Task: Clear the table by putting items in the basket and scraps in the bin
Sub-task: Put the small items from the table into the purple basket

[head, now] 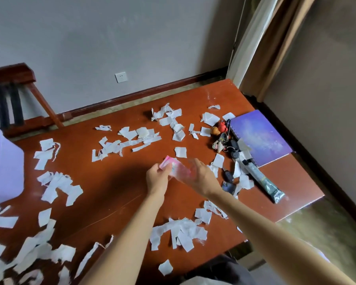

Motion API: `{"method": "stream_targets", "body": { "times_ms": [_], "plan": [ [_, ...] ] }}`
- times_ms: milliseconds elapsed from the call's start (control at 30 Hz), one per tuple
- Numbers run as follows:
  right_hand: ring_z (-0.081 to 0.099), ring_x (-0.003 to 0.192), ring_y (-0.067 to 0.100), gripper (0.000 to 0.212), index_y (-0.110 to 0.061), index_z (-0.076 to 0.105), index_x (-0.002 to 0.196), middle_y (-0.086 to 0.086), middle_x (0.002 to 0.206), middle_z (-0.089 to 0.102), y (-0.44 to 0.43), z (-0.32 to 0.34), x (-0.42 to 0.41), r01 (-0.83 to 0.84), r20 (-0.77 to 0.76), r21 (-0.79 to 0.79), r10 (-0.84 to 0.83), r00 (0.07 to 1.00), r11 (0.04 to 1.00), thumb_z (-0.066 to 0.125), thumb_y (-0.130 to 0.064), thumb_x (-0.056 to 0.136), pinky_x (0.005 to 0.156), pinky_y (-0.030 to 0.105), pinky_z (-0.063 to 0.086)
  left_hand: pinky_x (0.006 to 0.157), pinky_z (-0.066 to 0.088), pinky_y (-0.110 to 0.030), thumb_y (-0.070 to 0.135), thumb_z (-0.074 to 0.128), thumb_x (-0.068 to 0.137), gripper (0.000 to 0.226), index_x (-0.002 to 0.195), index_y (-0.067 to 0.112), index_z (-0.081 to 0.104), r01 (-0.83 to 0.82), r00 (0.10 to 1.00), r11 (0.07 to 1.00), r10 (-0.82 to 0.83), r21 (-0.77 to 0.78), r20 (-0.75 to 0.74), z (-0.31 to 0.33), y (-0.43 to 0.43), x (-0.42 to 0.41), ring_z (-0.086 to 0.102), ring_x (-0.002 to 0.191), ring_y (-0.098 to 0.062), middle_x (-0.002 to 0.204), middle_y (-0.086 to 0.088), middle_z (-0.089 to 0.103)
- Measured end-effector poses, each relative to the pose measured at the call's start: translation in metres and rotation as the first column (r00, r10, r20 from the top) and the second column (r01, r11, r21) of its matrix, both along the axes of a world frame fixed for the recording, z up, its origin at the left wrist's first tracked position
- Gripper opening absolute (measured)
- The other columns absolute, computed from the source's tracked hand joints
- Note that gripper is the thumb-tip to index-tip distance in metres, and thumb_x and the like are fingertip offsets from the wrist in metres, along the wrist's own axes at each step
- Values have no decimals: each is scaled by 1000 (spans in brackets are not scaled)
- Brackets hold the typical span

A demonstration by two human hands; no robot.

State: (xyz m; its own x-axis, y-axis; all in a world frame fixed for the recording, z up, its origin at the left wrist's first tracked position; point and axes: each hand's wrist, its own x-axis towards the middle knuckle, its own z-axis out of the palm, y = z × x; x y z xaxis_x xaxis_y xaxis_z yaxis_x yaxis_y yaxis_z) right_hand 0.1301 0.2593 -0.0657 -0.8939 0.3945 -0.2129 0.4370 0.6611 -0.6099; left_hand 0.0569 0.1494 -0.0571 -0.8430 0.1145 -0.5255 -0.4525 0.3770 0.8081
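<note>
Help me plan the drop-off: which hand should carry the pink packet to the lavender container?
Probably left. The left hand grips the pink packet, and the lavender container stands far to that side; the right hand would reach across.

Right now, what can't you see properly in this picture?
Head view:
Pink packet: motion blur hides its print; left hand grips it.
Right hand: blurred, grip unclear.
Lilac container: cut off by left edge.
Keys: partly under paper scraps.
</note>
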Motion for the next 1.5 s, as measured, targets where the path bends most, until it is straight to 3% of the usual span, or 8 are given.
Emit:
{"method": "stream_targets", "body": {
  "times_ms": [200, 400, 700, 900, 1100, 1200, 1333, 1500],
  "plan": [
    [58, 98, 36, 30, -2, 42, 119, 17, 130, 41, 43, -10, 34, 326, 210, 185, -362, 908, 927, 45, -14, 92, 67, 39, 48, 79, 52, -31, 28, 57, 92, 29, 117, 15, 52, -140, 982, 980, 119, 138, 149, 8, 4, 13, 59, 107, -17, 115, -6, 60],
    [59, 104, 39, 30, 4, 42, 121, 19, 131, 40, 63, -26, 38, 385, 399, 193, -431, 810, 903, 44, -2, 91, 77, 41, 51, 89, 49, -34, 36, 53, 93, 42, 131, 20, 45, -82, 976, 993, 64, 80, 207, 12, 20, 26, 55, 119, -22, 130, -6, 56],
    [61, 89, 32, 23, 0, 57, 102, 15, 94, 62, 67, -22, 26, 438, 297, -40, -408, 864, 898, 51, -18, 90, 65, 30, 42, 91, 45, -33, 34, 56, 91, 46, 133, 18, 43, -52, 981, 998, 54, -18, 185, 16, 27, 35, 52, 119, -23, 131, -7, 52],
    [53, 55, 12, 20, -10, 52, 71, 1, 63, 63, 60, 15, 3, 465, 64, -400, -482, 874, 790, 52, -22, 87, 51, 21, 37, 89, 45, -30, 26, 58, 91, 46, 134, 15, 43, -247, 956, 968, 235, 52, 178, 34, 24, 24, 54, 116, -24, 127, -9, 54],
    [49, 50, 13, 14, -14, 52, 77, 5, 61, 58, 31, 56, -32, 320, -8, -605, -407, 913, 729, 49, -18, 90, 54, 25, 42, 89, 55, -37, 35, 62, 88, 44, 127, 23, 49, -398, 912, 903, 369, 165, 180, 56, 3, 5, 63, 103, -23, 117, -4, 60],
    [48, 55, 8, 15, -8, 58, 99, 5, 80, 59, 4, 76, -58, 217, -78, -516, -298, 951, 829, 53, -19, 91, 49, 19, 37, 67, 58, -29, 28, 60, 90, 29, 118, 21, 54, -417, 907, 881, 385, 225, 171, 73, -19, -4, 65, 81, -16, 94, 1, 60],
    [63, 73, 26, 30, -5, 52, 115, 15, 93, 68, -41, 102, -86, 7, -183, -384, -84, 980, 923, 59, -10, 86, 70, 33, 54, 80, 52, -31, 25, 60, 90, 37, 126, 18, 51, -460, 888, 872, 451, 168, 93, 88, -59, -21, 55, 95, -16, 110, -2, 57],
    [65, 93, 33, 31, -1, 52, 116, 16, 106, 68, -110, 123, -125, -191, -262, -194, 136, 955, 962, 55, -4, 86, 73, 28, 47, 80, 46, -31, 26, 59, 90, 40, 128, 19, 48, -509, 858, 857, 512, 79, -31, 98, -138, -64, 54, 102, -20, 121, -6, 55]
  ]
}}
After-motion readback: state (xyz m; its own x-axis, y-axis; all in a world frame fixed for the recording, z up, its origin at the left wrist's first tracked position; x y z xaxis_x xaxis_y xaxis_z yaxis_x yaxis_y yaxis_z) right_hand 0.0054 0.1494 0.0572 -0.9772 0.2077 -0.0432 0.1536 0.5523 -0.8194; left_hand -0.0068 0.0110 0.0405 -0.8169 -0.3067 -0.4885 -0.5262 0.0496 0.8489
